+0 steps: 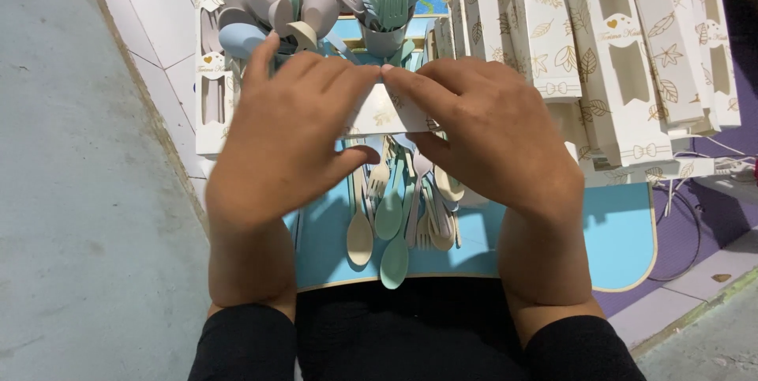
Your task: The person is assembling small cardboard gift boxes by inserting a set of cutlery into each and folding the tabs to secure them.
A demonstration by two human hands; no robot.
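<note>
Both hands are pinching a small white box [379,112] w/ gold leaf print, held above the blue counter [616,231]; left hand [280,136] & right hand [489,132] are each clamping one end. Box's long axis is running left-right btwn the grips, both equally near, w/ loose spoons [391,215] lying just below.

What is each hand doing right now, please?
Left hand: closed, fingers pinching the left end of the white printed cardboard sleeve.
Right hand: closed, fingers pinching the sleeve's right end.
</note>
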